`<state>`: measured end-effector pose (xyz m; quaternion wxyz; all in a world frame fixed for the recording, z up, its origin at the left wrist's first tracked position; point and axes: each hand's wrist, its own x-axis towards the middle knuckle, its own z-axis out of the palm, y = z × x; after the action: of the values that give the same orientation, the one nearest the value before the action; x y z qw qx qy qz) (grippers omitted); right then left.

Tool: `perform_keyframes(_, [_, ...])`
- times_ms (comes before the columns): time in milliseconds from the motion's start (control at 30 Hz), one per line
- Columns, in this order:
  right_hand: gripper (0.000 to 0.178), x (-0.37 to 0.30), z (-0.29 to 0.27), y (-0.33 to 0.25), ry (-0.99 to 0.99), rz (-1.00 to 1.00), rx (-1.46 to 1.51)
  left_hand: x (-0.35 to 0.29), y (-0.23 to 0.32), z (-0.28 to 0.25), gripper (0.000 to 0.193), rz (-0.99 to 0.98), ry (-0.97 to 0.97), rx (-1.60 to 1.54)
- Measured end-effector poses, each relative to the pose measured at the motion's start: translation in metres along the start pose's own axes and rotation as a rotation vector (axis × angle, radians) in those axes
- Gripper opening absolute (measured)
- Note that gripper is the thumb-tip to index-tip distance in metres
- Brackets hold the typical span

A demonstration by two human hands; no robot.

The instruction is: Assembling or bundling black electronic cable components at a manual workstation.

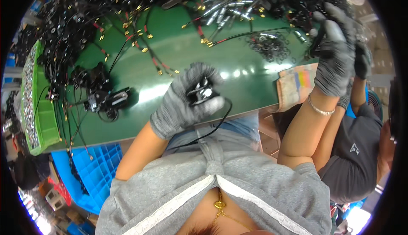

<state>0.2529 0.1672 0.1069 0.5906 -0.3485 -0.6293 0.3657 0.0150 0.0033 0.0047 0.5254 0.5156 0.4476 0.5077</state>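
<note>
My left hand (187,101), in a grey knit glove, is closed around a small black part (203,92) with a shiny metal spot. A thin black cable (221,122) trails from it toward my lap. Farther off at the right, my gloved right hand (335,52) stretches over the far right of the green table (238,71), fingers apart. Dark parts lie beneath its fingertips, partly hidden by the hand. Close by are a loose heap of small black rings (272,47) and a short metal cylinder (300,36).
Black wired parts (63,31) with red leads and brass terminals heap along the far and left edges. Metal cylinders (227,12) lie among them. A green bin (44,124) stands left, above a blue crate (95,167). A folded cloth (297,84) and a co-worker (350,150) are right.
</note>
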Motion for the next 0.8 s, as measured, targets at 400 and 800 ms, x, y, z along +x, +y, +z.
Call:
perform_keyframes(400, [0.023, 0.05, 0.017, 0.085, -0.464, -0.034, -1.294, 0.0, -0.01, 0.008, 0.052, 0.053, -0.08, -0.062])
perform_keyframes(800, [0.023, 0.056, 0.051, 0.108, -0.648, -0.345, -1.671, -0.004, -0.007, 0.008, 0.05, -0.066, 0.073, -0.023])
